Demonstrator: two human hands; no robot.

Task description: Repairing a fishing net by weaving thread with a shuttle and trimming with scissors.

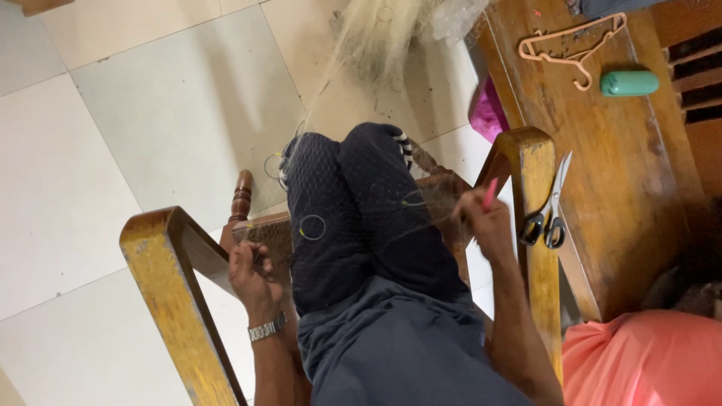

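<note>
The left hand, a metal watch on its wrist, is curled shut on the edge of a fine net beside the left chair arm; the right hand is pinched closed on a pink tool, and seems to grip the net too; between the two grips the net stretches over the knees in dark trousers, small rings hanging in it; just right of the right hand, scissors lie on the right chair arm; beyond, a table carries a hanger and a green case; far past the knees, pale netting heaps on the tiled floor.
</note>
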